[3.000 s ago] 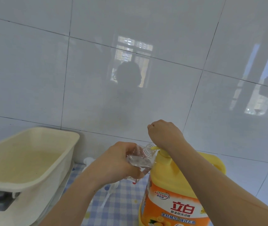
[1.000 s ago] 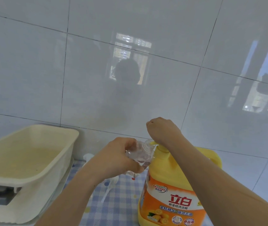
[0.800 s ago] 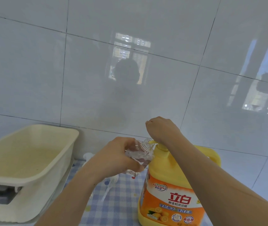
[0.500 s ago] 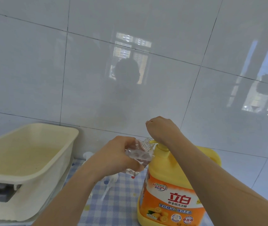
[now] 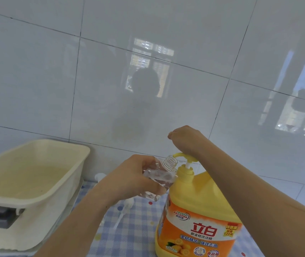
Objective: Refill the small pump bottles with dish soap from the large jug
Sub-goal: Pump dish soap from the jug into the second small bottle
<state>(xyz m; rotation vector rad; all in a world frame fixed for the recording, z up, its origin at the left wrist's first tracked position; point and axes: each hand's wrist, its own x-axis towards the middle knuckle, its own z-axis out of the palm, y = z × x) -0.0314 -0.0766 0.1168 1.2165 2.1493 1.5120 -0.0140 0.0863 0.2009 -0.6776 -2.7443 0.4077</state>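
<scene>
Gripping the small bottle, the left hand should centre its mouth under the nozzle; the clenched right hand, on the pump, should press slowly.

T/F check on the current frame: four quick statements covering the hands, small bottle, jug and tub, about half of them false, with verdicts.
1. The left hand grips a clear small bottle with its neck uncapped. True.
2. The jug lies on its side. False: it stands upright on the checked cloth.
3. The right hand rests on the jug's pump head. True.
4. The small bottle sits inside the cream tub. False: it is held tilted in the air with its neck by the pump head, and the tub is off to the left.
</scene>
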